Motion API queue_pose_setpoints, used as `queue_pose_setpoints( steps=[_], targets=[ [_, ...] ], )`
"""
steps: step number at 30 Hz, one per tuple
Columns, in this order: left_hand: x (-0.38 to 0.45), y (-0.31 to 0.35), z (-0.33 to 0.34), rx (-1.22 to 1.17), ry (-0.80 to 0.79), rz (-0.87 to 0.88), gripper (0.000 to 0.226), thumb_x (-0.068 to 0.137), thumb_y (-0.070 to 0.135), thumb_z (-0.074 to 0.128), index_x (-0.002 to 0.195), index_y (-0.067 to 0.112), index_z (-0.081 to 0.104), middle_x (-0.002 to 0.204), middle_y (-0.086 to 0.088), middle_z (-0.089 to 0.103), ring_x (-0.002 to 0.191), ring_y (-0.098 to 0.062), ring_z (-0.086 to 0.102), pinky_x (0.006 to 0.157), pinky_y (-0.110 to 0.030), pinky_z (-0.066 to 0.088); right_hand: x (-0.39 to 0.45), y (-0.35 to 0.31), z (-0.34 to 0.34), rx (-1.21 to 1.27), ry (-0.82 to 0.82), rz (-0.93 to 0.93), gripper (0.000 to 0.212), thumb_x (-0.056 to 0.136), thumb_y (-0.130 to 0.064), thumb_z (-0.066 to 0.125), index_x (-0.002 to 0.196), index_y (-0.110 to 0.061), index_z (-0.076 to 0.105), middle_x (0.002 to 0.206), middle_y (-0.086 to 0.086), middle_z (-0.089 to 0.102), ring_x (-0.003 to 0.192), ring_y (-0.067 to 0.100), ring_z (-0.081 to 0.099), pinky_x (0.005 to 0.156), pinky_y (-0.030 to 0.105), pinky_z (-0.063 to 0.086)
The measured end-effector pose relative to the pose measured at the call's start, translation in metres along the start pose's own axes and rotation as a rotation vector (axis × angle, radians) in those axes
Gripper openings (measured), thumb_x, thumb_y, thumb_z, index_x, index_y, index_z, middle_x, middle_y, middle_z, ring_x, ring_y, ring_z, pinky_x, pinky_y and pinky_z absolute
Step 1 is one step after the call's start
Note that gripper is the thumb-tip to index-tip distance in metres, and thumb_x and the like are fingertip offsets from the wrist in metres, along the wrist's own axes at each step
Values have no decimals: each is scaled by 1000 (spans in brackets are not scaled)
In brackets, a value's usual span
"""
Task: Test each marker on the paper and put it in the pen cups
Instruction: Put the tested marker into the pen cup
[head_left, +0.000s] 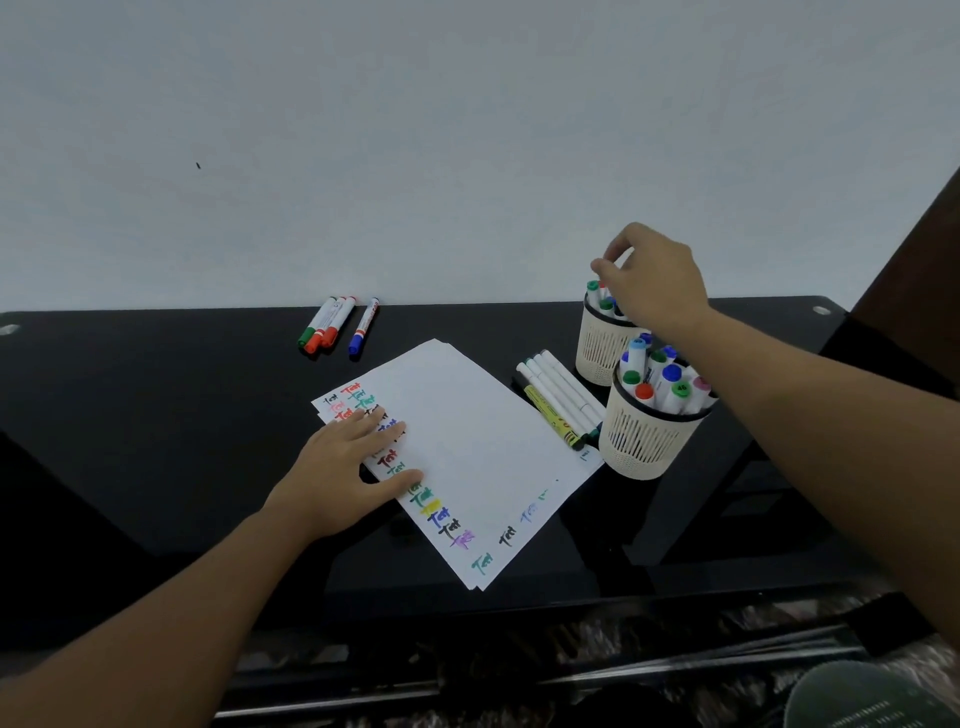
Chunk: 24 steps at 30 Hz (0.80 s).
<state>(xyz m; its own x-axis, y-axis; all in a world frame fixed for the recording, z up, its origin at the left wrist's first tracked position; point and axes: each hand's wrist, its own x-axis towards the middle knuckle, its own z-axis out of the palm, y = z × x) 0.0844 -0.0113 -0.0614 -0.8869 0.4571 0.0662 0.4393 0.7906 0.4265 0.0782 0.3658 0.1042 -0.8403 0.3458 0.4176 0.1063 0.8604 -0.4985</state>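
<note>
- Since the right hand (652, 275) is up over the far pen cup (602, 345) with thumb and fingertips pinched together just above the marker caps, I read this as the drop-off step: a tested marker going in, or just gone in. I honestly can't tell if anything is between those fingers, the hand hides it.
- Best bet here is to lower the marker straight down, cap up like the rest, and only let go once it's past the rim. That cup looks pretty full, so aim for a gap between the caps rather than pushing on them.
- Just below that wrist sits the near pen cup (649, 441), also packed with markers. Lift the forearm clear on the way back or it'll clip those caps.
- The left hand (353, 462) lies flat, fingers straight, pressing the paper (467, 441) down over the column of colored test marks. Good, keep it there so the sheets don't slide.
- Still to test, as far as I can judge: the white-barrel pens (563, 397) and the yellow marker (550, 415) between the paper and the cups, closest to the right hand, so grab those next.
- The whiteboard markers (337, 325) lie beyond the left hand's fingertips, well away from the cups.
</note>
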Motion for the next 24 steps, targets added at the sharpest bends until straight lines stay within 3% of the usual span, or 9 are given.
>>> queue_pose_setpoints(
  steps=[5,9,13,17,24],
  targets=[
    [-4,7,-5,-98,19,-20,82,78,78,61,150,42,44,164,12,27,153,-9,15,125,-39,15,-15,-42,17,-34,-197,-172,16,99,-43,60,97,-28,62,83,-9,68,82,17,66,75,35,55],
    [4,0,-20,-173,120,-87,74,81,68,68,146,37,51,158,7,37,147,-14,27,120,-42,26,-23,-81,37,-301,-481,-360,21,99,-50,57,101,-30,63,102,-11,67,98,17,61,81,35,52],
    [12,-15,-34,-116,139,-114,73,81,63,72,143,27,57,152,3,44,143,-15,28,118,-44,33,-34,-107,76,-292,-672,-417,27,101,-46,57,123,-30,63,121,-11,64,109,14,56,95,38,51],
    [8,-34,-29,-72,113,-118,75,79,74,64,140,29,60,152,5,44,142,-15,29,119,-44,31,-42,-118,126,-281,-724,-447,34,103,-39,57,137,-35,55,132,-4,61,112,19,58,97,43,53],
    [9,-46,-16,-96,228,-75,84,70,85,51,133,31,65,146,7,50,138,-13,34,117,-48,33,-30,-133,200,-297,-636,-487,54,104,-20,52,152,-41,38,131,4,55,111,25,60,90,43,56]
  ],
)
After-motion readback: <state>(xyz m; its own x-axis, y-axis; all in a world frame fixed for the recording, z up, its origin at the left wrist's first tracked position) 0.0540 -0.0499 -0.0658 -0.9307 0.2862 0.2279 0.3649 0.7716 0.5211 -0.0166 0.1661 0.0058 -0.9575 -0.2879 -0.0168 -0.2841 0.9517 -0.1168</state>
